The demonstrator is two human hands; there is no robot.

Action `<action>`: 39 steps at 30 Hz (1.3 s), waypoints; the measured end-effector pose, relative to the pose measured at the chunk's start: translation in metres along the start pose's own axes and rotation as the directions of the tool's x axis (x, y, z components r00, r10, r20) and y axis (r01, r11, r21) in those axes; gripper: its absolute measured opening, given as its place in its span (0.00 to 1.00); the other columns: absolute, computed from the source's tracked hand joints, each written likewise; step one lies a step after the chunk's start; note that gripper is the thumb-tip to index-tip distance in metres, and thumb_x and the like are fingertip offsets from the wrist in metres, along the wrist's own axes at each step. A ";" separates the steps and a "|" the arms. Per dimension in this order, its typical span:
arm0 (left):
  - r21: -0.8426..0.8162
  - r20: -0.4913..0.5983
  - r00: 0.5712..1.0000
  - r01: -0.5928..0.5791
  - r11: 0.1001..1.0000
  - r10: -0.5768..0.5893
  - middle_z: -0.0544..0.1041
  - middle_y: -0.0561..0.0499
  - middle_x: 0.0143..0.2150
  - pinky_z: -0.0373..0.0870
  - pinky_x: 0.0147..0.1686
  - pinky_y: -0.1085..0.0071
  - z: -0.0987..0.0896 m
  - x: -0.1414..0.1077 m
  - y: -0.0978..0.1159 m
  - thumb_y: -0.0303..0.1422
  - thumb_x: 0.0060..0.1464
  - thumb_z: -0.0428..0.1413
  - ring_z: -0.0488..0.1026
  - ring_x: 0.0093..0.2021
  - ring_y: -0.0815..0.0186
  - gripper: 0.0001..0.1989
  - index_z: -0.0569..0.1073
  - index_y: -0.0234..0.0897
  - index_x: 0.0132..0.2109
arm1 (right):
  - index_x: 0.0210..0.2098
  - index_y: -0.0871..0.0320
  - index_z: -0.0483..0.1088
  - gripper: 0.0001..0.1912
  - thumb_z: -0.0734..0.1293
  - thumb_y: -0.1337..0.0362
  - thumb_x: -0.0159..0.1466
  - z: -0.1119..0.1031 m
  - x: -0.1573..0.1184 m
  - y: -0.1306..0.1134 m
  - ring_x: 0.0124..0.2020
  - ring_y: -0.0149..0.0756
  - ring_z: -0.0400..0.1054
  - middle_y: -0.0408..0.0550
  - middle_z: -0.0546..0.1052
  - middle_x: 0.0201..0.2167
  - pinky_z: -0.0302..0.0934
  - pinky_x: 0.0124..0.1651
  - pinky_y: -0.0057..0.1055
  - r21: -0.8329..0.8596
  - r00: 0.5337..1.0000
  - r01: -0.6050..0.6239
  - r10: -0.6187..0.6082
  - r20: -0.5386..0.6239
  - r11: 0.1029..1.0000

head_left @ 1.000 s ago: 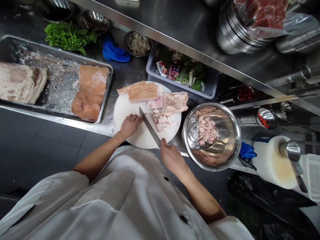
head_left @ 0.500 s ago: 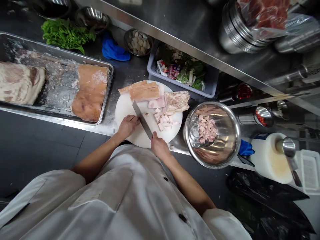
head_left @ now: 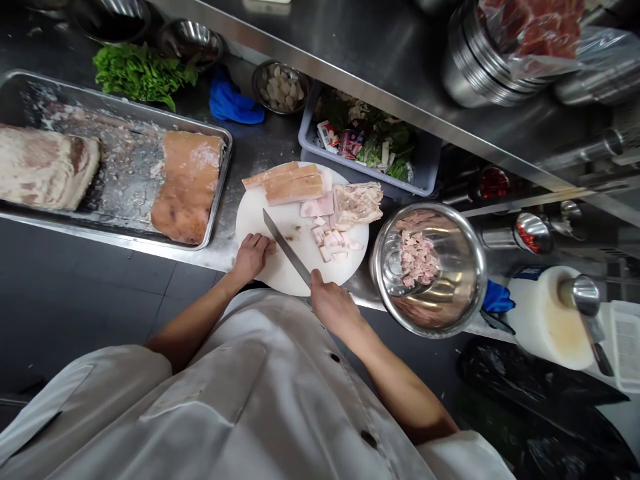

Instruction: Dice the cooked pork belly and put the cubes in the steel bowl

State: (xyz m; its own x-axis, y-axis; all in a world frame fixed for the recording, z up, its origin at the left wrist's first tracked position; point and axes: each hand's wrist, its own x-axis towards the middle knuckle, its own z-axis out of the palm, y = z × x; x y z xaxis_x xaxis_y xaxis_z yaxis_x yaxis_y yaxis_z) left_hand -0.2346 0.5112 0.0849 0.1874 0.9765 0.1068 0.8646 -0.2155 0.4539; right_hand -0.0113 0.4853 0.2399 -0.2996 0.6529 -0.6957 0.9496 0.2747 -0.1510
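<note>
A smooth, round white board [head_left: 254, 208] lies beneath right fingers [head_left: 319, 287] clamped on a metal-bladed knife [head_left: 288, 249] and left fingers [head_left: 256, 243] bunched together.

The scene is covered by a single view, taken from head height and directed steeply down and slightly forward. The white jacket [head_left: 210, 413] is seen from above, very near, across the lower part. The round cutting board [head_left: 255, 217] is held near the middle, at a moderate distance. The steel shelf [head_left: 370, 60] is shown slanting across the upper right, and the metal tray [head_left: 225, 167] is cut off by the left edge.
</note>
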 end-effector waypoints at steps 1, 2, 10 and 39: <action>0.002 -0.001 1.000 -0.002 1.000 0.002 0.74 0.42 0.39 0.68 0.43 0.57 0.000 -0.001 0.000 0.27 0.64 0.48 0.67 0.40 0.55 0.09 0.73 0.37 0.42 | 0.59 0.60 0.56 0.16 0.54 0.71 0.73 0.001 -0.001 -0.002 0.41 0.50 0.78 0.60 0.80 0.37 0.67 0.41 0.36 0.000 1.000 0.011 -0.011 0.016 1.000; 0.002 0.002 1.000 -0.012 1.000 0.012 0.74 0.42 0.39 0.68 0.43 0.57 0.001 -0.002 0.000 0.28 0.64 0.48 0.67 0.40 0.55 0.08 0.73 0.37 0.41 | 0.59 0.61 0.56 0.17 0.55 0.72 0.72 0.002 0.001 -0.005 0.42 0.49 0.78 0.60 0.80 0.38 0.67 0.41 0.36 0.009 0.999 0.014 -0.014 0.030 1.000; -0.014 -0.054 0.999 0.008 1.000 -0.009 0.73 0.43 0.39 0.68 0.44 0.58 -0.004 -0.016 -0.004 0.25 0.64 0.46 0.67 0.41 0.56 0.09 0.71 0.37 0.42 | 0.61 0.61 0.54 0.16 0.53 0.70 0.74 0.006 0.010 -0.012 0.43 0.49 0.78 0.60 0.80 0.39 0.68 0.43 0.37 -0.055 1.000 0.014 -0.015 -0.022 0.998; -0.132 -0.183 0.982 0.028 0.991 -0.053 0.74 0.42 0.40 0.71 0.44 0.58 -0.002 -0.050 -0.018 0.30 0.66 0.48 0.69 0.42 0.57 0.08 0.71 0.39 0.42 | 0.58 0.61 0.55 0.14 0.54 0.69 0.74 0.006 -0.023 -0.026 0.38 0.49 0.79 0.56 0.80 0.34 0.68 0.37 0.34 -0.080 0.994 0.110 -0.110 0.008 0.991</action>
State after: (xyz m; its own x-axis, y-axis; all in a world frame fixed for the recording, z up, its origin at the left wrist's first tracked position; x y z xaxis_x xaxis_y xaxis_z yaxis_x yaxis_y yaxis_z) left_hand -0.2603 0.4661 0.0729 0.0531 0.9686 0.2429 0.8005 -0.1867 0.5696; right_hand -0.0290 0.4586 0.2553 -0.4016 0.6131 -0.6802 0.9002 0.4010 -0.1701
